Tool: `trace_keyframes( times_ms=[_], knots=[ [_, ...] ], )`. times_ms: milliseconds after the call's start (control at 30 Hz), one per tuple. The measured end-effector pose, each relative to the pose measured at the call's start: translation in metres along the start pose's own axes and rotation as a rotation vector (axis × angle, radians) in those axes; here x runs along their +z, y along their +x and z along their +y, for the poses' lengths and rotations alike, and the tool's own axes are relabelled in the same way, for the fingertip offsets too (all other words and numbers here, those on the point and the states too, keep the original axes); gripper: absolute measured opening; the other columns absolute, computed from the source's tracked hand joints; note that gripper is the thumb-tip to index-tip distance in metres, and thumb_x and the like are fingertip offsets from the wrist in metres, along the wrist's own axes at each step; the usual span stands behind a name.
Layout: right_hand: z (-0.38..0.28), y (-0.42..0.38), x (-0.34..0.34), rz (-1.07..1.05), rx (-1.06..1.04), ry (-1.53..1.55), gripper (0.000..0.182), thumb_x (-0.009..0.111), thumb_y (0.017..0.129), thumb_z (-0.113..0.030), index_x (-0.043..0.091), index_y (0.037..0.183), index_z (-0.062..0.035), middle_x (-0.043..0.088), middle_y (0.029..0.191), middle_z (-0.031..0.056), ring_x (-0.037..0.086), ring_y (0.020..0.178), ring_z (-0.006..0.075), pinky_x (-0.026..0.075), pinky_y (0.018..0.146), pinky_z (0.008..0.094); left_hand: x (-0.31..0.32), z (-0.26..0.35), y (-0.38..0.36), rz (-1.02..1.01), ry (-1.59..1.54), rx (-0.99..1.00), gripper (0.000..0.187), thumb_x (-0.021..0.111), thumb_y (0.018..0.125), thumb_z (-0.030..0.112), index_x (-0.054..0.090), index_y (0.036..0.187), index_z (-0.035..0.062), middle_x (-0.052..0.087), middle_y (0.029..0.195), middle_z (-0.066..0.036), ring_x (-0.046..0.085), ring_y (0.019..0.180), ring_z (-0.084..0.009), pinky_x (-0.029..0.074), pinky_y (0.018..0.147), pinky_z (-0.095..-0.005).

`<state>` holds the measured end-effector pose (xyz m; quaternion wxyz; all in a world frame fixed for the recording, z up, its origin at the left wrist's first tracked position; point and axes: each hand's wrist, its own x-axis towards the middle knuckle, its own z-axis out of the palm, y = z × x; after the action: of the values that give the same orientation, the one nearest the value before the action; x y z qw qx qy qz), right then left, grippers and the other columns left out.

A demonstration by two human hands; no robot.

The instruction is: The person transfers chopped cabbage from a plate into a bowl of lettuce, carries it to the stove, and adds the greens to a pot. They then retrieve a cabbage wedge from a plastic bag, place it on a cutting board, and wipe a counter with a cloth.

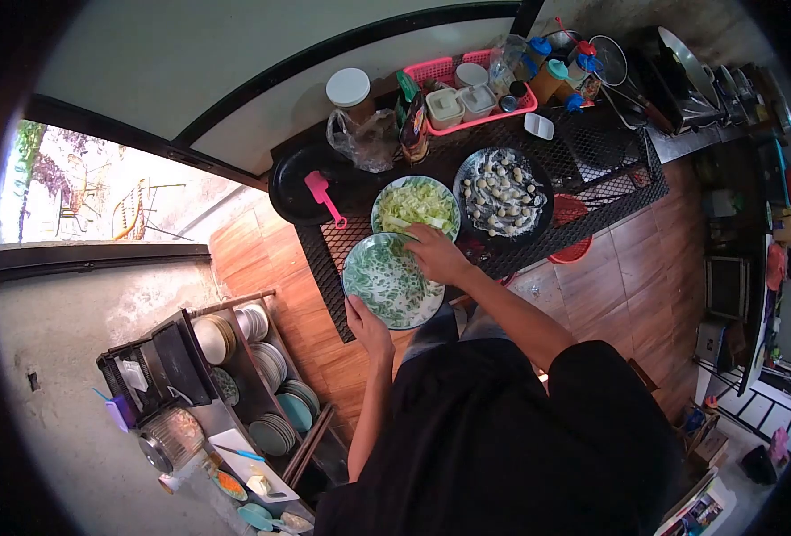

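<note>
My left hand (370,327) is closed on the lower left rim of a round plate (394,288). White, wet-looking residue covers the plate's green surface. Over its upper right part reaches my right hand (438,255), fingers bent together where the plate meets a bowl of shredded cabbage (416,207). What those fingertips grip, if anything, is hidden. Just right of the cabbage, a dark round pan (545,198) holds several small pale balls in a white coating.
A black tray (290,198) with a pink spatula (324,198) lies on the left of the mesh-topped table (328,277). Behind are a pink basket (480,122) of containers and a white-lidded jar (349,89). A rack of stacked plates (270,436) stands at lower left.
</note>
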<state>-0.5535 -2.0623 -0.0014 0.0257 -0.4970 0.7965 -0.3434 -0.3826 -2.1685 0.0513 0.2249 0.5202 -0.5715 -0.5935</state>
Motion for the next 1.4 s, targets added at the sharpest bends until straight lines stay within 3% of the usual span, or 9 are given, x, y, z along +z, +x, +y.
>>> trace_keyframes(
  times_ms=[200, 267, 333, 467, 800, 1133, 1233, 1300, 1400],
  knots=[
    [-0.038, 0.003, 0.005, -0.458, 0.342, 0.676, 0.018, 0.054, 0.086, -0.003, 0.063, 0.102, -0.0033, 0.057, 0.116, 0.0162, 0.055, 0.11, 0.0367, 0.047, 0.09, 0.0431, 0.003, 0.006, -0.004, 0.048, -0.005, 0.005, 0.054, 0.039, 0.107, 0.037, 0.049, 0.132, -0.0107, 0.061, 0.119, -0.015, 0.056, 0.102, -0.0192, 0.044, 0.091, -0.0308],
    [-0.039, -0.002, 0.015, -0.452, 0.259, 0.605, 0.018, 0.053, 0.086, -0.001, 0.062, 0.102, -0.003, 0.059, 0.11, 0.016, 0.057, 0.105, 0.0369, 0.047, 0.089, 0.0426, 0.003, 0.006, -0.005, 0.026, -0.019, -0.01, 0.054, 0.039, 0.107, 0.037, 0.049, 0.131, -0.0104, 0.061, 0.119, -0.015, 0.056, 0.102, -0.0195, 0.044, 0.09, -0.031],
    [-0.031, -0.007, 0.033, 0.024, 0.133, 0.362, 0.017, 0.059, 0.084, -0.003, 0.063, 0.101, -0.0032, 0.06, 0.109, 0.0155, 0.058, 0.108, 0.0344, 0.047, 0.09, 0.0403, 0.003, 0.0, -0.004, 0.079, 0.01, 0.003, 0.052, 0.039, 0.107, 0.036, 0.051, 0.13, -0.0094, 0.062, 0.117, -0.015, 0.057, 0.101, -0.0199, 0.045, 0.089, -0.0318],
    [-0.054, 0.009, 0.025, -0.078, 0.452, 0.55, 0.018, 0.057, 0.083, 0.0, 0.063, 0.1, -0.0025, 0.058, 0.113, 0.0156, 0.056, 0.111, 0.0355, 0.044, 0.097, 0.0408, -0.004, -0.006, -0.001, -0.064, 0.06, -0.007, 0.057, 0.04, 0.107, 0.039, 0.045, 0.137, -0.0089, 0.057, 0.128, -0.017, 0.054, 0.112, -0.0208, 0.042, 0.097, -0.0317],
    [-0.022, 0.01, 0.015, 0.269, 0.496, 0.411, 0.013, 0.059, 0.09, -0.007, 0.064, 0.099, -0.0003, 0.063, 0.1, 0.018, 0.059, 0.1, 0.0376, 0.047, 0.089, 0.0444, 0.0, 0.004, -0.002, 0.072, 0.066, 0.094, 0.048, 0.039, 0.107, 0.033, 0.055, 0.122, -0.0097, 0.064, 0.108, -0.014, 0.057, 0.095, -0.0201, 0.045, 0.087, -0.0324],
    [-0.03, -0.01, 0.01, 0.062, 0.507, 0.447, 0.017, 0.062, 0.09, -0.009, 0.064, 0.105, -0.0005, 0.064, 0.101, 0.0174, 0.062, 0.101, 0.0347, 0.049, 0.087, 0.0424, -0.038, -0.035, 0.008, 0.129, -0.132, 0.023, 0.048, 0.036, 0.108, 0.034, 0.056, 0.121, -0.0082, 0.063, 0.11, -0.011, 0.056, 0.096, -0.017, 0.045, 0.087, -0.0309],
    [-0.008, -0.038, 0.041, 0.13, 0.636, 0.587, 0.018, 0.062, 0.093, -0.015, 0.064, 0.106, -0.001, 0.067, 0.09, 0.0129, 0.067, 0.084, 0.0261, 0.054, 0.07, 0.037, -0.051, -0.048, 0.01, 0.137, -0.198, 0.006, 0.048, 0.036, 0.108, 0.034, 0.055, 0.125, -0.0064, 0.063, 0.114, -0.01, 0.057, 0.099, -0.0161, 0.046, 0.088, -0.0305],
    [0.0, -0.056, 0.046, 0.234, 1.135, 0.98, 0.018, 0.061, 0.096, -0.019, 0.063, 0.104, -0.0032, 0.066, 0.082, 0.0071, 0.066, 0.068, 0.0167, 0.051, 0.054, 0.0297, -0.061, -0.061, 0.014, 0.143, -0.234, 0.0, 0.048, 0.036, 0.108, 0.035, 0.054, 0.127, -0.0057, 0.063, 0.116, -0.01, 0.057, 0.101, -0.0157, 0.046, 0.089, -0.0304],
    [0.003, -0.07, 0.034, 0.259, 1.369, 1.022, 0.015, 0.059, 0.097, -0.021, 0.061, 0.102, -0.0065, 0.066, 0.082, 0.006, 0.066, 0.066, 0.0149, 0.05, 0.053, 0.0275, -0.071, -0.076, 0.02, 0.21, -0.225, -0.047, 0.048, 0.036, 0.108, 0.034, 0.053, 0.129, -0.0054, 0.062, 0.12, -0.01, 0.057, 0.104, -0.016, 0.045, 0.091, -0.0301]
  ],
)
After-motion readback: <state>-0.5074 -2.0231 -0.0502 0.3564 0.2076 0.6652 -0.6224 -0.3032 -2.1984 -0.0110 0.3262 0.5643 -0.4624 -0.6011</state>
